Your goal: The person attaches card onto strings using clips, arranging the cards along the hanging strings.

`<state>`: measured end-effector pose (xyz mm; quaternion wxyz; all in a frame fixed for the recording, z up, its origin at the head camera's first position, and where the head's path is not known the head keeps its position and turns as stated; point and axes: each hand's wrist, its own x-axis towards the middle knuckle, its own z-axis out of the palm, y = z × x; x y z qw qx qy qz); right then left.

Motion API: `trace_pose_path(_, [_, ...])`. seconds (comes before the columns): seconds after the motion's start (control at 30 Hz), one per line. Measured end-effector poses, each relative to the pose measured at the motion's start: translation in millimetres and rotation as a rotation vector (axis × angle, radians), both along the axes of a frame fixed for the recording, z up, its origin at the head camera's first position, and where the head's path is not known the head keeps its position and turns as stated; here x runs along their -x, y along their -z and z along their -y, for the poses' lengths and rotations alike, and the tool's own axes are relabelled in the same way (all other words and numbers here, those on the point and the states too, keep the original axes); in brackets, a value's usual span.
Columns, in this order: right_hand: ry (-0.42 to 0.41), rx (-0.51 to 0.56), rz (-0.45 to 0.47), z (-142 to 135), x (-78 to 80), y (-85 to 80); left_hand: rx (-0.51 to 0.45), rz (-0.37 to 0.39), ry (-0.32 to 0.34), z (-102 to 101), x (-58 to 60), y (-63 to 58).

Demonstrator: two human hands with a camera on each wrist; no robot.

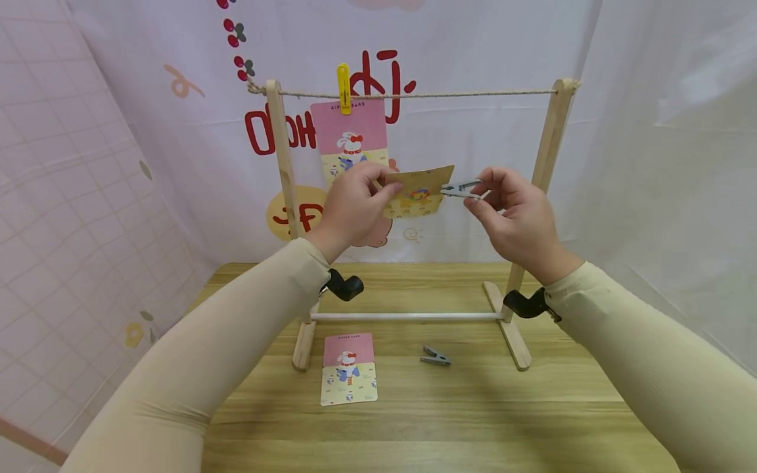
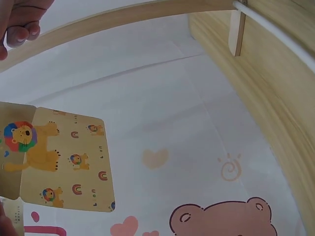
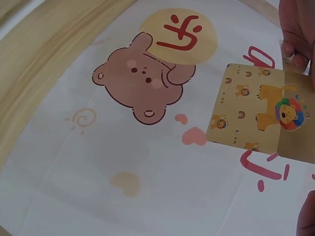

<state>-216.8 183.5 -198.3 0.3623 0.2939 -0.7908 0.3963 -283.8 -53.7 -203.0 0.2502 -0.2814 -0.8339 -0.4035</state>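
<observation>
My left hand (image 1: 357,200) pinches the left edge of a tan card (image 1: 416,194) with a rainbow-maned lion, tilted below the rope. The card's lion print faces both wrist cameras, in the left wrist view (image 2: 64,157) and the right wrist view (image 3: 261,108). In my right hand (image 1: 520,213), thumb and fingers pinch a grey clothespin (image 1: 461,189), its tip right at the card's right edge. Behind the left hand, a pink and yellow rabbit card (image 1: 349,121) hangs from the rope (image 1: 461,94) under a yellow clothespin (image 1: 344,89); its lower part is partly hidden.
A wooden rack with left post (image 1: 282,157) and right post (image 1: 550,144) carries the rope. Its white bar (image 1: 408,316) runs low across. On the wooden table (image 1: 443,427) lie another rabbit card (image 1: 349,369) and a second grey clothespin (image 1: 435,356). A printed white cloth (image 1: 473,39) hangs behind.
</observation>
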Motion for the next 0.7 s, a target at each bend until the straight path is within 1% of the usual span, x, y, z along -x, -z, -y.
trace_pose_path(0.13, [0.012,0.011,-0.007,0.8,2.8,-5.1,0.007,0.008,-0.015,-1.5,3.0,-5.3])
trace_pose_path(0.23, [0.019,0.015,-0.018,0.7,5.6,-9.6,0.007,0.006,-0.014,-2.8,4.8,-9.1])
trace_pose_path(0.37, [0.033,0.021,-0.034,-3.6,18.3,-12.8,-0.006,0.007,-0.008,-4.2,6.7,-13.8])
trace_pose_path(0.5, [0.034,0.017,-0.054,-6.8,30.2,-17.0,-0.031,0.019,-0.023,-5.3,8.3,-18.7])
trace_pose_path(0.6, [0.037,0.01,-0.084,-6.6,32.8,-22.9,-0.046,0.029,-0.034,-6.0,10.1,-23.2])
trace_pose_path(0.7, [0.053,0.011,-0.099,-4.6,33.3,-29.3,-0.042,0.027,-0.051,-5.3,12.2,-28.0])
